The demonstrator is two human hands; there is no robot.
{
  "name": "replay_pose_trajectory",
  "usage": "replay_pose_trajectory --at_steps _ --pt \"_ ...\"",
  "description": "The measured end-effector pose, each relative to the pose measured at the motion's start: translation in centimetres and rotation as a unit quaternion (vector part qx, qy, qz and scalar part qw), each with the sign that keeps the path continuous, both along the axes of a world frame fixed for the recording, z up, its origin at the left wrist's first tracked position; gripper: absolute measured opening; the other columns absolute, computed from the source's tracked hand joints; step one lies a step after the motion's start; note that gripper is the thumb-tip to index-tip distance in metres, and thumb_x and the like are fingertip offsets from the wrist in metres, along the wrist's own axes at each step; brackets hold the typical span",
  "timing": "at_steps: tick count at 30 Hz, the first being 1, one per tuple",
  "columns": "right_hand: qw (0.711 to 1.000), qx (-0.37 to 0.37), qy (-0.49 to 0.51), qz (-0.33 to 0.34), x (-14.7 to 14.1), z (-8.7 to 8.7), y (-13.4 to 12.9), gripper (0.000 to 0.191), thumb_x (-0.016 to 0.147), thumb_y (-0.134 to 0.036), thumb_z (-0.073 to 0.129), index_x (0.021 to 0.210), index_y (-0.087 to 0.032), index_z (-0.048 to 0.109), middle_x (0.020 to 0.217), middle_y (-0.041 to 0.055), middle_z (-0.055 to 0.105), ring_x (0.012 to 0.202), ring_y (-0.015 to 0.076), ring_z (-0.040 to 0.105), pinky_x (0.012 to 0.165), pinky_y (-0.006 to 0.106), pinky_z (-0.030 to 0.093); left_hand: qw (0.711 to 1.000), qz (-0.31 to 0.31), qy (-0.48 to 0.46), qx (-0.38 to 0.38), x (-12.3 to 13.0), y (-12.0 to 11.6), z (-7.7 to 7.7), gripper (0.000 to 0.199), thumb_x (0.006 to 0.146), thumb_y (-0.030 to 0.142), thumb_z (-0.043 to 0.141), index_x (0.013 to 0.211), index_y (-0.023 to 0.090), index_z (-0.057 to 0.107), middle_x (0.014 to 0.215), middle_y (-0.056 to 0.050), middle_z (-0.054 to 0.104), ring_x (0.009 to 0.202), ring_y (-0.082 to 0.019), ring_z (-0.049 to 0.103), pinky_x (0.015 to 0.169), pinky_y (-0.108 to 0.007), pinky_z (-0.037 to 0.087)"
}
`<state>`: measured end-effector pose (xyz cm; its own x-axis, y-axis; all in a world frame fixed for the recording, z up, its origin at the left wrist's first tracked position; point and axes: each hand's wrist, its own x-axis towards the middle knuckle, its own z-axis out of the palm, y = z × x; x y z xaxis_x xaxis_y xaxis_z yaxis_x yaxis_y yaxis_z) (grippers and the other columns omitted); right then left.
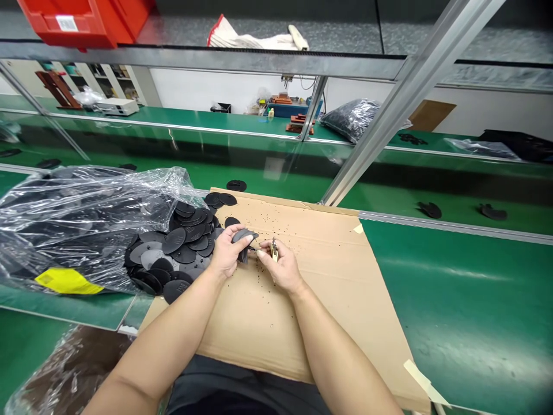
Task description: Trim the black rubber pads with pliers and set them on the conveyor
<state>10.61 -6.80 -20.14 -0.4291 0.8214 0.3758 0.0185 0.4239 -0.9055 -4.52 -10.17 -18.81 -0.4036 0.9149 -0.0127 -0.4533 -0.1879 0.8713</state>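
My left hand (226,253) is closed on a dark, thin rubbery-looking disc (243,237), which looks folded or stacked with another. Close to its right, my right hand (280,266) is wrapped round a small cream-handled hand tool (274,249); its exact kind is hard to make out. The fingertips of my right hand are at the disc's edge, where a small dark piece sticks out. Left of my hands lies a heap of black oval discs (174,240), spilling from a clear plastic bag (86,199). Tiny black crumbs dot the cardboard sheet (337,288) under my hands.
Single black pieces (236,185) lie on the green conveyor belt (268,167) beyond the cardboard. A slanted metal post (371,138) rises at the right. Overhead, a shelf carries a red bin (86,23) and a white glove (254,40). A yellow label (68,280) is on the bag.
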Motion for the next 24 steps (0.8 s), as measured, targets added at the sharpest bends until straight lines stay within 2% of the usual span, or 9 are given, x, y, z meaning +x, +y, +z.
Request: replay_pose_trajectory --at_steps 3,7,10,12,15,17,20,24 --pt "0.998 0.039 -0.03 -0.036 -0.1 -0.1 -0.2 0.017 0.08 -0.035 0.062 0.08 -0.019 0.057 0.066 -0.0015 0.056 0.057 0.012 0.049 0.058 0.026 0.044 0.999 -0.019 -0.033 0.009 0.4 -0.1 0.1 0.055 0.056 0.021 0.084 0.104 0.015 0.057 0.091 -0.004 0.064 0.073 -0.013 0.061 0.054 -0.021 0.05" --pt "0.987 0.141 -0.045 -0.065 -0.1 -0.1 -0.3 0.009 0.082 -0.028 0.058 0.081 -0.02 0.056 0.073 0.0015 0.057 0.065 0.0146 0.052 0.065 0.029 0.045 0.991 -0.073 -0.111 0.013 0.4 0.0 -0.1 0.037 0.059 0.016 0.083 0.086 0.012 0.059 0.084 -0.003 0.064 0.07 -0.01 0.06 0.059 -0.019 0.05" --pt "0.975 0.212 -0.073 -0.003 -0.2 0.4 -0.7 0.005 0.084 -0.024 0.054 0.085 -0.02 0.057 0.082 0.0042 0.056 0.076 0.0173 0.054 0.073 0.032 0.046 0.985 -0.077 -0.156 -0.007 0.1 0.2 -0.2 0.032 0.064 0.019 0.081 0.086 0.014 0.058 0.077 -0.001 0.063 0.06 -0.009 0.058 0.053 -0.019 0.048" --pt "0.972 0.216 -0.082 0.038 -0.3 0.8 -1.1 0.005 0.085 -0.024 0.053 0.088 -0.021 0.056 0.086 0.005 0.056 0.082 0.0183 0.055 0.077 0.033 0.046 0.98 -0.056 -0.188 -0.023 -0.3 0.3 -0.1 0.032 0.069 0.02 0.078 0.093 0.018 0.057 0.077 0.001 0.062 0.061 -0.01 0.059 0.053 -0.02 0.048" --pt "0.979 0.183 -0.084 0.009 -0.2 1.4 -1.5 0.021 0.081 -0.028 0.059 0.1 -0.021 0.054 0.095 0.0064 0.056 0.09 0.0205 0.055 0.083 0.036 0.047 0.971 -0.056 -0.231 -0.039 -0.9 0.2 0.3 0.028 0.076 0.018 0.071 0.1 0.021 0.056 0.075 0.002 0.06 0.062 -0.012 0.06 0.051 -0.021 0.048" --pt "0.976 0.169 -0.135 -0.017 0.0 1.5 -1.5 0.04 0.078 -0.029 0.062 0.114 -0.02 0.05 0.103 0.0087 0.054 0.094 0.0227 0.054 0.085 0.038 0.047 0.963 -0.092 -0.251 -0.033 -1.4 0.1 0.5 0.024 0.08 0.016 0.065 0.102 0.02 0.057 0.071 0.002 0.056 0.053 -0.009 0.054 0.041 -0.016 0.039" --pt "0.948 0.182 -0.262 -0.02 0.2 1.5 -1.3 0.054 0.082 -0.028 0.055 0.133 -0.016 0.041 0.109 0.0123 0.053 0.1 0.026 0.049 0.091 0.043 0.044 0.954 -0.152 -0.259 -0.026 -1.7 -0.1 0.5 0.015 0.083 0.016 0.059 0.097 0.015 0.058 0.068 0.002 0.051 0.042 -0.004 0.039 0.033 -0.013 0.025" --pt "0.913 0.213 -0.347 -0.034 -0.1 1.5 -1.2 0.055 0.089 -0.026 0.046 0.141 -0.012 0.035 0.115 0.0141 0.056 0.107 0.0274 0.048 0.098 0.042 0.038 0.956 -0.184 -0.227 -0.038 -1.7 -0.2 0.3 0.013 0.083 0.016 0.058 0.095 0.015 0.059 0.067 0.002 0.049 0.041 -0.004 0.034 0.032 -0.013 0.023"
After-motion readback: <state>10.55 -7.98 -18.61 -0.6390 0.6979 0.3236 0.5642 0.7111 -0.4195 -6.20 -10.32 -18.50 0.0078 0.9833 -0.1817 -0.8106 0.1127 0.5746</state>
